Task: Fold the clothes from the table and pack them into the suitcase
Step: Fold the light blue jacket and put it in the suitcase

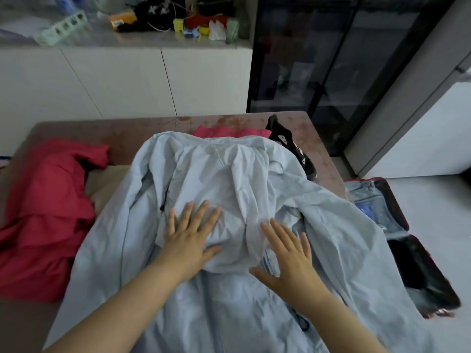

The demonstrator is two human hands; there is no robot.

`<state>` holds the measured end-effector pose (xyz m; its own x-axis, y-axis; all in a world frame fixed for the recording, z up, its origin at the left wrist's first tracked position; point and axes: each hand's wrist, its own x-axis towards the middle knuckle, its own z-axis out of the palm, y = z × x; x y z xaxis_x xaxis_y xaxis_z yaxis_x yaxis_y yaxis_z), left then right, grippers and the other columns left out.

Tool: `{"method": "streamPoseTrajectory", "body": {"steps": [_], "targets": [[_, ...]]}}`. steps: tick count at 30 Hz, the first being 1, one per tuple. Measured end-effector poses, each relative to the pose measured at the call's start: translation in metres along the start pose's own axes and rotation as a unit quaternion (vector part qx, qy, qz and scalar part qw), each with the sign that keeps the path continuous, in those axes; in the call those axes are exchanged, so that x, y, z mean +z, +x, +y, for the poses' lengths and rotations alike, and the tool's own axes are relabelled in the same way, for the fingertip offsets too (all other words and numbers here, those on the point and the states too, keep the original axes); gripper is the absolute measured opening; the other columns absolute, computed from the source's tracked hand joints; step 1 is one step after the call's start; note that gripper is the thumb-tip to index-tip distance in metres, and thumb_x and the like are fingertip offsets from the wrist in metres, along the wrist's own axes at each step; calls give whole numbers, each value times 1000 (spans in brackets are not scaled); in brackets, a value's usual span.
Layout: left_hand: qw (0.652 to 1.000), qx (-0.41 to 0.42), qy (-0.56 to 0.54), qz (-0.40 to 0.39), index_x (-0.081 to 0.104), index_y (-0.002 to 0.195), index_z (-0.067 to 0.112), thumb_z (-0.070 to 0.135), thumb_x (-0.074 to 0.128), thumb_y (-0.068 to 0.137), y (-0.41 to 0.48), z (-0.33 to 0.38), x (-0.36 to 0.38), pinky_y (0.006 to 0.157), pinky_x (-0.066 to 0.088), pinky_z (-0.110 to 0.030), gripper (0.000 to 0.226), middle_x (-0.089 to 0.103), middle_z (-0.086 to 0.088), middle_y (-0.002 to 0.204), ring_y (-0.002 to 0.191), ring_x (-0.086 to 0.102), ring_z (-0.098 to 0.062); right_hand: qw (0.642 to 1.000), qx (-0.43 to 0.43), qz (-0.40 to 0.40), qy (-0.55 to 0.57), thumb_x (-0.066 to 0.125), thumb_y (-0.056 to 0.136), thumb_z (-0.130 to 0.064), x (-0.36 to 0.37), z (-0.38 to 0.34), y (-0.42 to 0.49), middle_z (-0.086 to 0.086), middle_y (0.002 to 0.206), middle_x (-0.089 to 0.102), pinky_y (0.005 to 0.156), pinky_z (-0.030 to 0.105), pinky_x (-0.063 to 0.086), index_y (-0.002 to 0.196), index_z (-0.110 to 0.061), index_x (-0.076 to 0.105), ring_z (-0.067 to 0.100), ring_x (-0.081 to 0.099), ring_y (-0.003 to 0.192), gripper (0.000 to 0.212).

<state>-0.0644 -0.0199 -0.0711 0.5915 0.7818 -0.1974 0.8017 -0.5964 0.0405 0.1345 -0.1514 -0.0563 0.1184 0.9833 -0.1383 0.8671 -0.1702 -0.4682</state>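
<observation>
Head view: a person's two bare forearms reach out over a table heaped with clothes.
Red garment (46,212): crumpled in a big pile on the left part of the table, just beside the jacket's left edge.
Beige cloth (107,182): shows in the gap between the red pile and the jacket, partly under both.
Pink garment (229,131): at the far side, mostly hidden behind the jacket's top edge.
Black garment (288,141): has white markings and lies at the far right corner, its near part covered by the jacket.
Light blue jacket (229,174): spread wrinkled across the middle of the table, draping over the near edge, with one side reaching right toward the suitcase.
Left hand (191,238): flat, fingers straight and spread, palm pressing on a bunched fold of the jacket; it grasps nothing.
Right hand (288,253): flat beside the left, fingers spread, pressing on the same fold; it grasps nothing.
Suitcase (420,271): red-rimmed, lying open on the floor at the table's right side; the far half holds folded denim (369,200), the near half shows dark lining.
Table (102,128): brown with rounded corners and a faint star pattern.
Room: white cabinets (127,80) behind the table with a cluttered countertop (153,39), a dark glass-fronted cabinet (331,59) to the right, and a pale floor (446,212).
</observation>
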Motion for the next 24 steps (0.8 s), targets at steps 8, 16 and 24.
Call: {"method": "streamPoseTrajectory", "body": {"steps": [8,16,24], "targets": [[988,147,-36,33,-42,127,47,74,-37,57,-24,62,-22,93,-41,-38,75,-41,16,140,134,-35,-14,991,114,57,-32,32,84,-68,-3,36,-83,-15,155,-6,113,37,-13,138,-46,-8,13,-4,146,71],[977,212,-19,3,-47,122,47,64,-14,69,-50,116,-5,91,-42,-35,65,-38,15,144,133,-37,-10,946,282,155,36,63,87,-40,5,100,-157,3,157,17,116,40,8,149,-27,20,24,18,144,76],[983,182,-16,-21,-45,123,46,60,9,91,-65,167,-5,103,-29,-42,64,-26,6,154,138,-30,-14,952,296,50,-56,50,92,-49,-3,162,-194,-3,159,6,116,42,5,150,-36,5,23,11,145,75]]}}
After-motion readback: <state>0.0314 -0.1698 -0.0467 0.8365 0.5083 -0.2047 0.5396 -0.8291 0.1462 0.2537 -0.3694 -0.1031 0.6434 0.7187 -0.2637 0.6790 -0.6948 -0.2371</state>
